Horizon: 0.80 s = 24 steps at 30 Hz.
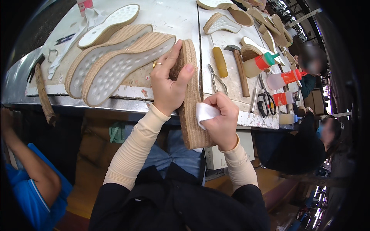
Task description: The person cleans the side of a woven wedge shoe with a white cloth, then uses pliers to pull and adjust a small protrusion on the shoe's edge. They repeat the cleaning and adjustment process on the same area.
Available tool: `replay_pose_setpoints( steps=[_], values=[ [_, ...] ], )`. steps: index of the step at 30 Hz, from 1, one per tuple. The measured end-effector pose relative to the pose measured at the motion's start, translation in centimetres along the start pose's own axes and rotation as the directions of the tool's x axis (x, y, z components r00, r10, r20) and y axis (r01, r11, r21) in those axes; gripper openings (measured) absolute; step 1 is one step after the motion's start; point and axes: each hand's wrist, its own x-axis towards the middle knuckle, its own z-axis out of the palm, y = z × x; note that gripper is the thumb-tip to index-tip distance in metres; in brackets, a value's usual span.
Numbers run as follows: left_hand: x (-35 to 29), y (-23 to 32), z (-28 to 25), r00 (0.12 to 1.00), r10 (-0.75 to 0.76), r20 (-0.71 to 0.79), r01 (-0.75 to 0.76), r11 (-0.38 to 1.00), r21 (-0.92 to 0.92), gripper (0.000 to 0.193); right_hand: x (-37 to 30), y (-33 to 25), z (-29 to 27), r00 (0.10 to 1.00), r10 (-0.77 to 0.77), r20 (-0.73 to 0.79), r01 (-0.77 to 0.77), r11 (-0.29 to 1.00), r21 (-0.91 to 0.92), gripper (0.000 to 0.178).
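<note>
Wedge sole (pixel 192 100) with braided sides is up on edge in the left grip (pixel 168 86), thumb across it, some fingers hidden. Right grip (pixel 224 119) pinches a white cloth (pixel 207 114), thumb against fingers, cloth apparently against the braid. The sole's near end hangs below both grips, past the edge of the worktop (pixel 169 19) and over the lap, so a loose left grip or hard push from the right could tip it down. Rough braid may snag the cloth, or a bunched cloth might rub unevenly. Other braided soles (pixel 129 67) lie just left of the left grip — a wide swing could knock them. Beyond the right grip: nippers (pixel 218 79), hammer (pixel 242 73), green-capped bottle (pixel 256 64) — a careless reach might scratch the sole or spill liquid.
</note>
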Motion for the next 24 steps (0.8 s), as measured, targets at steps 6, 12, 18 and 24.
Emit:
replay_pose_setpoints(
  steps=[6,12,18,24],
  values=[
    [0.05,-0.13,0.06,1.000,0.029,-0.009,-0.029,0.999,-0.019,0.057,-0.22,-0.17,0.29,0.998,0.065,0.007,-0.064,0.997,-0.047,0.016],
    [-0.08,-0.19,0.07,1.000,0.009,-0.002,-0.009,1.000,-0.022,0.058,-0.33,-0.13,0.41,0.996,0.086,-0.019,-0.086,0.996,-0.012,0.018],
    [0.07,-0.27,0.12,0.999,0.029,-0.016,-0.029,0.999,0.015,0.060,-0.22,-0.41,0.29,0.989,0.148,-0.008,-0.149,0.988,-0.033,0.017],
    [0.08,-0.29,0.13,0.999,0.043,-0.010,-0.043,0.999,0.018,0.060,-0.19,-0.40,0.35,0.990,0.144,-0.009,-0.144,0.990,0.000,0.017]
  ],
)
